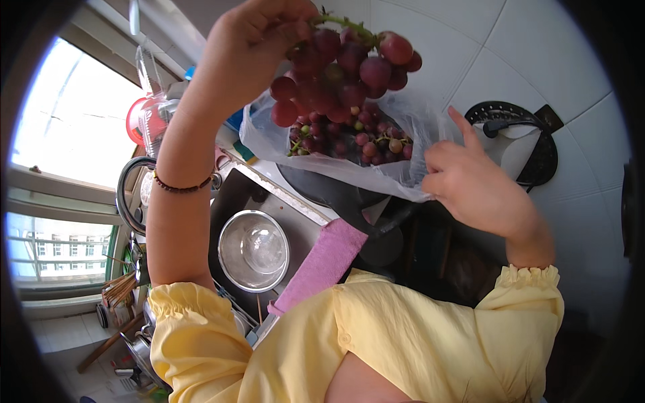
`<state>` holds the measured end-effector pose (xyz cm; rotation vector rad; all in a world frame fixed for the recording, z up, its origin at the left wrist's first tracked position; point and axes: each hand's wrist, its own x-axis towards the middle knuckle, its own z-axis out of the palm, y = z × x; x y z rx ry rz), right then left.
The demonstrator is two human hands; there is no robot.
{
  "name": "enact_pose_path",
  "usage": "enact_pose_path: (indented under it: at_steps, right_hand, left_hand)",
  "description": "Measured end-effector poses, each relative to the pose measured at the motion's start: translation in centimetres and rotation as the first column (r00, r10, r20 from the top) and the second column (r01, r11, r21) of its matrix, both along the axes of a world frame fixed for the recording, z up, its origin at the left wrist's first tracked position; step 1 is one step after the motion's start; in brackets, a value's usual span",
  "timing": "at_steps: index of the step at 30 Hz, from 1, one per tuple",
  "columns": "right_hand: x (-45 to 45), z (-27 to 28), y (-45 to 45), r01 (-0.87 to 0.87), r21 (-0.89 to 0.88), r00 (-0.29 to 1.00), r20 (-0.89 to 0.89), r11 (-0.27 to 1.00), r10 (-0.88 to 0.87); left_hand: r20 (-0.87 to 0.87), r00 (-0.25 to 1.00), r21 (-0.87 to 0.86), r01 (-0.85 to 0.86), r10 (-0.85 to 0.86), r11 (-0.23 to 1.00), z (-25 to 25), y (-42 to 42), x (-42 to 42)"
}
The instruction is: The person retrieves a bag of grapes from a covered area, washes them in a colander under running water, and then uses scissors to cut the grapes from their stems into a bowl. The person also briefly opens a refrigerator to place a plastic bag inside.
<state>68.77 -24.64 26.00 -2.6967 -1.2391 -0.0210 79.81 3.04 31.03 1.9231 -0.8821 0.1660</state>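
Observation:
My left hand (272, 35) is raised at the top of the view and grips a large bunch of red grapes (347, 65) by its green stem. The bunch hangs just above a translucent plastic bag (332, 171). Inside the bag's open mouth lie more grapes (375, 143), smaller and mixed red and green, with thin stems. My right hand (468, 181) pinches the bag's right edge, its index finger pointing up and away. The hanging bunch hides part of the bag's contents and its back rim.
Under the bag is a dark pan (307, 184) with a black handle. A round metal bowl (254, 251) sits in the sink (302, 221), and a pink cloth (320, 264) drapes over its edge. A curved faucet (123, 196) stands at left; a black-rimmed rack (546, 156) is at right.

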Motion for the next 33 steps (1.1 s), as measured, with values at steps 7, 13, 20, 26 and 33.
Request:
enact_pose_path:
  at_steps: [7, 13, 20, 26, 33]
  right_hand:
    - [0.0, -0.1, 0.7, -0.046, -0.018, 0.998, -0.05, 0.999, 0.045]
    - [0.0, -0.2, 1.4, -0.068, -0.02, 0.997, -0.048, 0.997, 0.067]
    - [0.0, -0.4, 2.2, -0.132, -0.073, 0.989, -0.081, 0.989, 0.127]
    - [0.0, 0.5, 3.1, -0.165, -0.117, 0.982, -0.115, 0.979, 0.152]
    - [0.2, 0.4, 4.1, -0.203, -0.159, 0.971, -0.155, 0.966, 0.179]
  left_hand:
    - [0.079, 0.968, -0.218, -0.216, 0.238, 0.952, 6.3, 3.3, -4.3]
    - [0.286, 0.729, 0.046, -0.658, 0.621, 0.751, 3.6, 10.0, -12.4]
    - [0.01, 0.624, 0.475, -0.691, 0.782, 0.545, -8.8, 13.9, -21.9]
    - [-0.009, 0.494, 0.707, -0.612, 0.87, 0.354, -24.0, 17.2, -23.8]
    - [-0.067, 0.315, 0.821, -0.522, 0.947, 0.231, -38.2, 19.7, -24.5]
